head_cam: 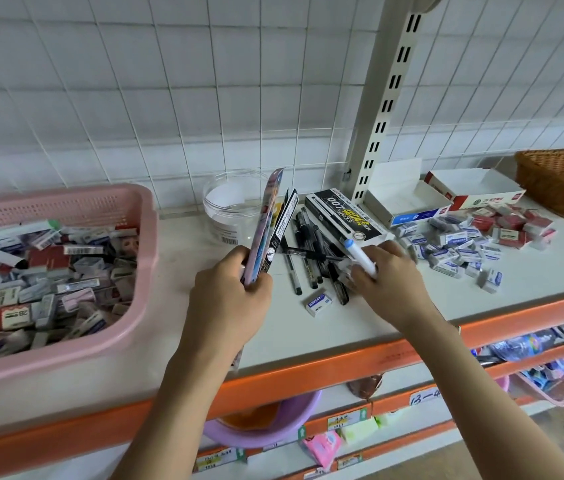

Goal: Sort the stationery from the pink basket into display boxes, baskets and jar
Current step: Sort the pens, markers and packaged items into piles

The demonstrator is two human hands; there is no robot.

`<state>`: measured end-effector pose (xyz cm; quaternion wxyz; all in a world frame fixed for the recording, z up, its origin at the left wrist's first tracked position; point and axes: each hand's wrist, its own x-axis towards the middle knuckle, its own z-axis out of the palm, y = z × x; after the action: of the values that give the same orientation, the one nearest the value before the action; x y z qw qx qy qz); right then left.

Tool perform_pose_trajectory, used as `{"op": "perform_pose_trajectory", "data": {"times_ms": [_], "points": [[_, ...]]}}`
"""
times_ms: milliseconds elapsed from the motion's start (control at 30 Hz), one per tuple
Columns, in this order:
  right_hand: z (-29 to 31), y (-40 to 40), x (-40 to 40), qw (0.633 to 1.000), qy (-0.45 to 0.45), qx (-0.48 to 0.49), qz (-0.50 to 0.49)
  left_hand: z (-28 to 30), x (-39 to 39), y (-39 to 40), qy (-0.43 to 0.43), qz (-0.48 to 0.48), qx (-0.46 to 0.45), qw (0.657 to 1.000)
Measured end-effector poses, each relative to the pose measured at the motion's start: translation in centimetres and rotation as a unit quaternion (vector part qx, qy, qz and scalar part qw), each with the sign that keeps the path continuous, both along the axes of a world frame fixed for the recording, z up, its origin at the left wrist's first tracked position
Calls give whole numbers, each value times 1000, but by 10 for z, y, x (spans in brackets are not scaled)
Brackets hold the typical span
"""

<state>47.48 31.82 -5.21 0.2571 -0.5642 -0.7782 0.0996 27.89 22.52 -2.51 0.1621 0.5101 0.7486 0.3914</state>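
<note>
The pink basket (pixel 142 237) stands at the left, full of erasers and small packs. My left hand (pixel 235 292) grips two flat pen packs (pixel 270 230), one pink and one black, held upright. Over a pile of black pens (pixel 308 258), my right hand (pixel 388 271) holds a white marker with a blue cap (pixel 360 256). A clear jar (pixel 230 206) stands behind my left hand. A black pen box (pixel 342 216) lies behind the pens. Two open display boxes (pixel 408 202) (pixel 474 188) sit at the back right.
Loose erasers (pixel 464 244) are scattered at the right, and one lies alone (pixel 318 303) near the front. A wicker basket (pixel 561 178) stands at the far right. A slotted shelf post (pixel 381 109) rises behind. The orange shelf edge (pixel 342 368) runs along the front.
</note>
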Motion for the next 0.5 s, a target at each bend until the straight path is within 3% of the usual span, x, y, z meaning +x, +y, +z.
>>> {"op": "perform_pose_trajectory", "data": {"times_ms": [67,200,500], "points": [[8,9,-6,1000,-8,10,-1,1,-4,-2,3,4,4,1000],[24,32,-20,982,-157,-105,17,4,-9,-4,9,6,10,1000],[30,55,-30,945,-184,-264,65,2,-8,-4,4,23,9,1000]]}}
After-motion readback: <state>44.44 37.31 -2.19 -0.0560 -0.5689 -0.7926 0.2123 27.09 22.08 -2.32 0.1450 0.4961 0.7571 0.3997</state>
